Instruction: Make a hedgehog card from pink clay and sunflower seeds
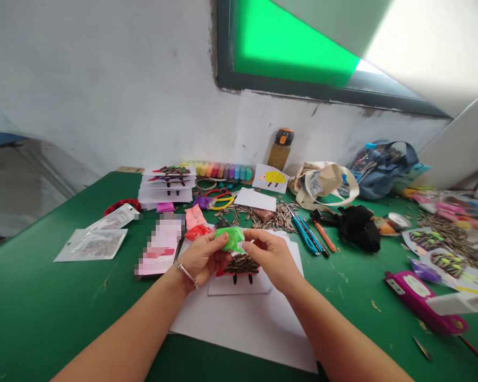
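Observation:
A small bright green packet (231,239) is held up over the white sheets. My left hand (207,255) grips its left side with thumb and fingers. My right hand (269,255) pinches the packet's right edge. Just below the hands lies a white card (239,287) bearing a seed-covered shape (242,264) with two dark legs and a red part at its left. Larger white paper (239,326) lies beneath the card. Red and pink packets (195,218) rest beyond my left hand.
Stacked cards (165,193) stand at the back left, near a phone (163,244). Loose seeds (282,216), a blue cutter (305,231), a black cloth item (358,228) and a magenta glue gun (424,302) lie rightward. A bottle (280,150) stands behind.

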Motion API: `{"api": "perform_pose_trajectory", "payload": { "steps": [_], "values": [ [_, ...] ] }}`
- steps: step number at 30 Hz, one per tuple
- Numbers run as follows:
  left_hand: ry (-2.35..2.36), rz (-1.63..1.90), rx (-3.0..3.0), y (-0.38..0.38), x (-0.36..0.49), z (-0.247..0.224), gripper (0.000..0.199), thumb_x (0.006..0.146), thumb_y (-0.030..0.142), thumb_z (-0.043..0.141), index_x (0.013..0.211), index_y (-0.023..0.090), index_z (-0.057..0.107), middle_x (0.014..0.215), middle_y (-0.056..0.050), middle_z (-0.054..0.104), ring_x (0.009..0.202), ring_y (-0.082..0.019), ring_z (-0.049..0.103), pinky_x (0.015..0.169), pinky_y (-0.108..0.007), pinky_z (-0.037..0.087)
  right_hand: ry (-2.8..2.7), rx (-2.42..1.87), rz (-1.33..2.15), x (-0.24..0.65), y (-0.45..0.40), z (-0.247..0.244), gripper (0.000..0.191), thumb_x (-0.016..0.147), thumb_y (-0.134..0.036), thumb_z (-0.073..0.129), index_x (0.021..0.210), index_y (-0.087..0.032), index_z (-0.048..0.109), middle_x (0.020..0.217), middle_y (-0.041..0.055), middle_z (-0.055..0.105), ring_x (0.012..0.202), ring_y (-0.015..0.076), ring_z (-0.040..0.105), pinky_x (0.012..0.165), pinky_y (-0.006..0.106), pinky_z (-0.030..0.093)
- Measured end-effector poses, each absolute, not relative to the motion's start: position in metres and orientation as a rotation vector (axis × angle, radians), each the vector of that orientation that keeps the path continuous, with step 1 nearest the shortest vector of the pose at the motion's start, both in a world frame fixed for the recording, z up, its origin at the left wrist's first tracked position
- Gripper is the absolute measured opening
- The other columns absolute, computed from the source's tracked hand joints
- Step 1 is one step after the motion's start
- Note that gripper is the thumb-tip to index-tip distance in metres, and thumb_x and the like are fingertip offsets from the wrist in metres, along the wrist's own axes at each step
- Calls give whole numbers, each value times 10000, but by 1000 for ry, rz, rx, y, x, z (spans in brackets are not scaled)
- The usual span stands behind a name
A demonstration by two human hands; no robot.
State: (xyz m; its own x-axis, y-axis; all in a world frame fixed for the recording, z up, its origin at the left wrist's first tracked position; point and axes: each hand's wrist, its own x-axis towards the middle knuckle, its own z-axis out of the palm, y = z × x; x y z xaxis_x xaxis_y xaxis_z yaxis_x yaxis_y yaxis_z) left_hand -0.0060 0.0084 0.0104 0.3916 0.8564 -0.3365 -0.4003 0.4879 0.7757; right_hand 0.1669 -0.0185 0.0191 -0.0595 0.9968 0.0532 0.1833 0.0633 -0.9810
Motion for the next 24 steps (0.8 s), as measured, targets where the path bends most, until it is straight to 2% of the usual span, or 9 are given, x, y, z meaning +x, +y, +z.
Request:
{"api": "perform_pose_trajectory", "payload": {
  "steps": [4,9,12,16,20,24],
  "values": [
    [843,875,670,8,-5,11,193,734,250,740,843,134,630,622,-5,614,471,-85,578,438,-163,470,-1411,-1215,1186,166,-18,20,207,778,-288,592,920,-197,714,787,14,644,712,153,556,657,271,443],
    [906,876,711,8,-5,10,263,685,275,780,859,136,641,666,-2,628,497,-77,576,470,-168,478,-1585,-1271,845,165,-19,19,184,780,-270,614,930,-221,707,873,15,639,646,118,502,652,266,427],
    [954,864,780,8,-4,9,304,648,303,804,839,127,645,688,-6,631,515,-77,576,478,-173,475,-1659,-1286,747,165,-19,17,168,775,-246,617,918,-225,701,838,6,619,643,114,497,638,256,415],
    [996,825,862,9,-3,6,353,626,355,809,836,127,639,685,-8,627,509,-85,564,441,-179,439,-1571,-1369,866,167,-14,14,118,743,-267,634,827,-200,681,745,-6,596,627,118,492,600,248,402],
    [990,834,892,11,-4,4,386,605,366,819,856,123,653,740,-14,637,589,-91,580,523,-199,483,-1480,-1361,1125,167,-10,11,133,746,-284,598,810,-186,661,674,-19,570,575,111,470,524,232,372],
    [980,854,916,11,-4,3,382,595,365,822,834,119,654,736,-12,634,624,-98,581,556,-207,488,-1540,-1462,1016,166,-11,11,138,739,-260,578,825,-192,662,661,-24,564,559,106,460,526,231,375]
  ]
}}
